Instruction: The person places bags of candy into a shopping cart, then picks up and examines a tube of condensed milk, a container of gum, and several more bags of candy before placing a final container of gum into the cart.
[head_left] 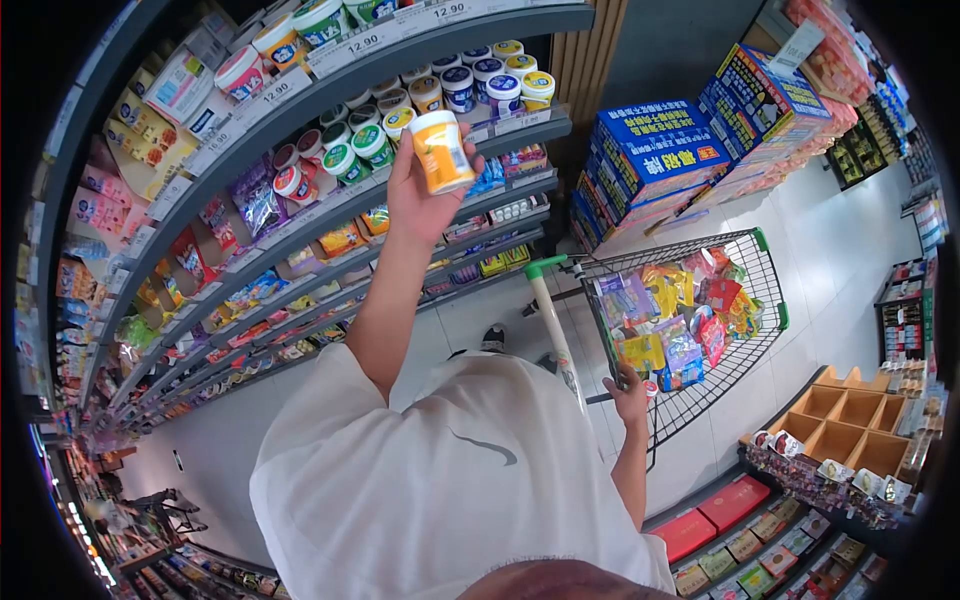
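My left hand [415, 192] is raised in front of the shelves, fingers wrapped round a yellow tub [440, 155] with a white lid. Its printed label faces up toward me. Just behind it, rows of similar small tubs [457, 88] with purple, green and yellow lids stand on a shelf. My right hand [629, 396] is down at the near side of a wire shopping cart [735, 405], with its fingers curled. Something dark shows at those fingers, and I cannot tell what it is. Many colourful snack bags [672, 300] lie in the cart.
Long curved shelves [215, 262] of packaged sweets run along the left. Blue cartons [650, 150] are stacked ahead, beyond the cart. A wooden compartment display [850, 410] and red boxes [735, 503] stand at the right. White floor tiles [815, 255] extend past the cart.
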